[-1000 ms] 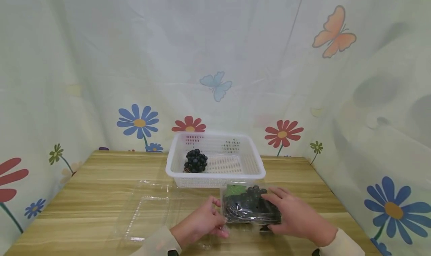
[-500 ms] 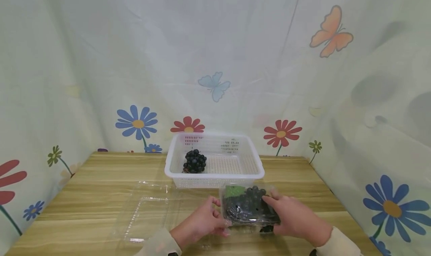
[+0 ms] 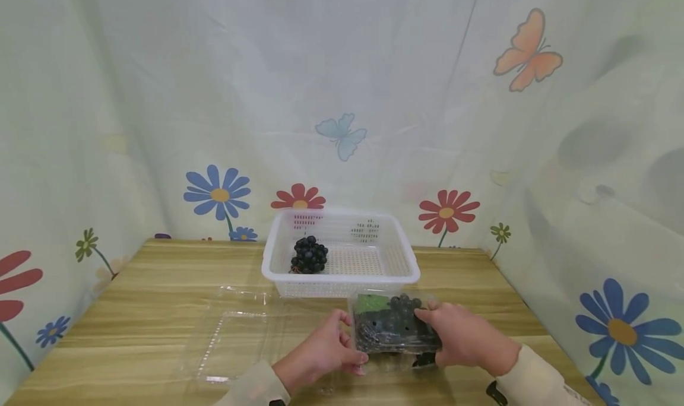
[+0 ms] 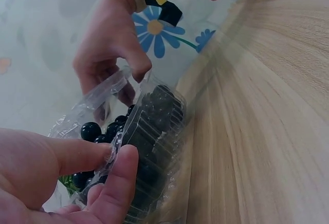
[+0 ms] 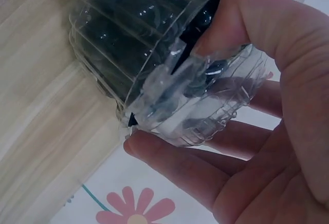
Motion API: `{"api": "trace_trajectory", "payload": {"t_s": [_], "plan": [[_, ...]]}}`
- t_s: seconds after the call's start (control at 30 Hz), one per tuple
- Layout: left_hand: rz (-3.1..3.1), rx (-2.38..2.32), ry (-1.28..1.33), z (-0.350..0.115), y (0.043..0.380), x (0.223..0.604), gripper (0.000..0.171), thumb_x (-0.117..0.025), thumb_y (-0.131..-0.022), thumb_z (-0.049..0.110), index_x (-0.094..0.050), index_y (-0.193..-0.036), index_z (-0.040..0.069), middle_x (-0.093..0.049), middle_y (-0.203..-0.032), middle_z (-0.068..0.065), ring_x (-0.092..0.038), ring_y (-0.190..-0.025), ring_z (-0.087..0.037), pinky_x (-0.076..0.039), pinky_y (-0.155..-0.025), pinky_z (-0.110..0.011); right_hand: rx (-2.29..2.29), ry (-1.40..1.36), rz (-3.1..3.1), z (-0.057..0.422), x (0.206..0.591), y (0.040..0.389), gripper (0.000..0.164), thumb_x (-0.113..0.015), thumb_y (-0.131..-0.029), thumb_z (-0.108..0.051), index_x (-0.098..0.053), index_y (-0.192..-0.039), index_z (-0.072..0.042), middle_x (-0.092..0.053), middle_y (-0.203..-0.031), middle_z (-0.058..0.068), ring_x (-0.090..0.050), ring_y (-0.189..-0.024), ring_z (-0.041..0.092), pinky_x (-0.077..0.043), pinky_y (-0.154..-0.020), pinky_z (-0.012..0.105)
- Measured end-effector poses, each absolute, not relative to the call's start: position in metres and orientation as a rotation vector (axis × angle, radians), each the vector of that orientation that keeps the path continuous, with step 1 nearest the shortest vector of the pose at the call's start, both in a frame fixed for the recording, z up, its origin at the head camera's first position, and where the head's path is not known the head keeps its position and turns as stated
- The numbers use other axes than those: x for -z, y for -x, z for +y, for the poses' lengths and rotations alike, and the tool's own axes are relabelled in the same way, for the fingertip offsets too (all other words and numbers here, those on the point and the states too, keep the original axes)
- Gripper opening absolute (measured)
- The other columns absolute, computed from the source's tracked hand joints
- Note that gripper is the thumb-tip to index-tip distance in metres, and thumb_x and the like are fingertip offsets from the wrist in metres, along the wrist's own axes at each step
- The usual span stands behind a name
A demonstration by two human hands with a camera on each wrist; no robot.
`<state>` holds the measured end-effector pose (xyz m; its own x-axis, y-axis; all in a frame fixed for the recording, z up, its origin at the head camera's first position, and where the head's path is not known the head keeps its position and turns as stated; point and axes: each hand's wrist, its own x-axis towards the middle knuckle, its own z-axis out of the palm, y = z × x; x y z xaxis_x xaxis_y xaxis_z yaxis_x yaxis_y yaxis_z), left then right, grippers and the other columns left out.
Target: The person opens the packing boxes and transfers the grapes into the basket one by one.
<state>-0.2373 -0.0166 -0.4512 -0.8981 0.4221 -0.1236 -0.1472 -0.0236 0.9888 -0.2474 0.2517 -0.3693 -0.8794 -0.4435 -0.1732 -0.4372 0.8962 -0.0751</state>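
A clear plastic clamshell box (image 3: pixel 395 342) of dark grapes (image 4: pixel 91 131), with a green label patch, stands at the front right of the table. At its left front corner my left hand (image 3: pixel 322 348) pinches the rim between thumb and finger. My right hand (image 3: pixel 466 339) grips the right side. In the right wrist view its thumb (image 5: pixel 226 21) reaches in at the gap between base and lid, while its fingers (image 5: pixel 169 162) lie along the outside of the lid. That lid stands partly raised from the base, and grapes show in the gap.
Behind the box is a white perforated basket (image 3: pixel 342 279) with a bunch of dark grapes (image 3: pixel 309 255) at its left end. A second clear plastic clamshell (image 3: pixel 235 341) lies spread on the wooden table (image 3: pixel 133 311) to the left. A flowered curtain (image 3: pixel 256 97) surrounds the table.
My right hand has closed in more around the box's right side, its fingers drawn in from the far corner. The front gap under the lid looks wider. My left hand has stayed nearly still.
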Motion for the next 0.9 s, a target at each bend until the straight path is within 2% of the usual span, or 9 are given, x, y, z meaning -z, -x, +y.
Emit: {"api": "trace_trajectory", "payload": {"t_s": [0.2,0.37,0.4,0.47,0.6,0.63,0.7,0.77,0.9], "plan": [[1.917,-1.960,-0.282,-0.017,0.239,0.451,0.064,-0.074,-0.078,-0.020,-0.034,-0.122,0.003,-0.053,-0.081,-0.010,-0.066,-0.059,-0.021,-0.065,-0.064,-0.041,0.044,0.733,2.883,0.253,0.364,0.248,0.074,-0.085,-0.062,-0.008,-0.066,-0.134,-0.007,-0.066,-0.133,0.018,-0.071,-0.095,0.026,-0.057,-0.068,0.034],[1.921,-1.963,-0.298,-0.017,0.238,0.453,0.061,-0.074,-0.079,-0.019,-0.034,-0.121,0.002,-0.056,-0.080,-0.012,-0.067,-0.058,-0.022,-0.065,-0.064,-0.042,0.111,0.704,2.857,0.255,0.361,0.248,0.073,-0.085,-0.065,-0.011,-0.066,-0.135,-0.009,-0.067,-0.134,0.016,-0.068,-0.091,0.019,-0.059,-0.071,0.034],[1.920,-1.958,-0.300,-0.018,0.238,0.453,0.061,-0.074,-0.079,-0.018,-0.034,-0.120,0.002,-0.057,-0.080,-0.012,-0.067,-0.058,-0.022,-0.065,-0.064,-0.042,0.159,0.701,2.842,0.257,0.360,0.248,0.072,-0.084,-0.065,-0.010,-0.066,-0.135,-0.008,-0.067,-0.134,0.016,-0.066,-0.083,0.017,-0.057,-0.065,0.033],[1.926,-1.955,-0.310,-0.018,0.238,0.453,0.061,-0.074,-0.079,-0.017,-0.034,-0.121,0.001,-0.058,-0.080,-0.013,-0.067,-0.058,-0.022,-0.065,-0.064,-0.042,0.236,0.723,2.822,0.260,0.356,0.246,0.069,-0.081,-0.067,-0.008,-0.066,-0.134,-0.007,-0.069,-0.132,0.014,-0.064,-0.079,0.011,-0.054,-0.060,0.029],[1.924,-1.934,-0.302,-0.020,0.238,0.450,0.060,-0.072,-0.079,-0.019,-0.035,-0.123,0.000,-0.058,-0.082,-0.015,-0.067,-0.057,-0.022,-0.065,-0.063,-0.042,0.389,0.807,2.790,0.268,0.347,0.242,0.062,-0.076,-0.070,-0.006,-0.068,-0.131,-0.005,-0.074,-0.123,0.012,-0.052,-0.061,0.002,-0.040,-0.048,0.021],[1.931,-1.922,-0.300,-0.021,0.238,0.449,0.060,-0.071,-0.079,-0.019,-0.036,-0.123,0.000,-0.058,-0.082,-0.015,-0.068,-0.057,-0.022,-0.065,-0.063,-0.042,0.401,0.826,2.796,0.270,0.344,0.242,0.060,-0.076,-0.071,-0.008,-0.069,-0.130,-0.006,-0.075,-0.121,0.011,-0.052,-0.059,0.000,-0.040,-0.048,0.020],[1.938,-1.895,-0.287,-0.023,0.240,0.447,0.059,-0.070,-0.080,-0.019,-0.037,-0.125,0.000,-0.057,-0.084,-0.015,-0.068,-0.058,-0.023,-0.065,-0.064,-0.042,0.452,0.851,2.793,0.273,0.338,0.241,0.054,-0.078,-0.075,-0.011,-0.071,-0.129,-0.008,-0.075,-0.120,0.010,-0.042,-0.050,0.000,-0.037,-0.045,0.019],[1.941,-1.875,-0.273,-0.025,0.241,0.444,0.058,-0.069,-0.081,-0.020,-0.038,-0.125,-0.001,-0.056,-0.086,-0.016,-0.068,-0.059,-0.023,-0.065,-0.064,-0.041,0.467,0.871,2.810,0.276,0.334,0.241,0.048,-0.078,-0.078,-0.015,-0.073,-0.126,-0.014,-0.078,-0.111,0.004,-0.030,-0.043,-0.001,-0.032,-0.041,0.017],[1.950,-1.858,-0.262,-0.028,0.243,0.442,0.058,-0.067,-0.080,-0.022,-0.039,-0.126,-0.004,-0.054,-0.087,-0.016,-0.068,-0.059,-0.023,-0.065,-0.063,-0.040,0.504,0.934,2.838,0.283,0.327,0.242,0.035,-0.079,-0.085,-0.024,-0.076,-0.120,-0.020,-0.079,-0.105,-0.002,-0.025,-0.041,-0.004,-0.033,-0.042,0.017]]}}
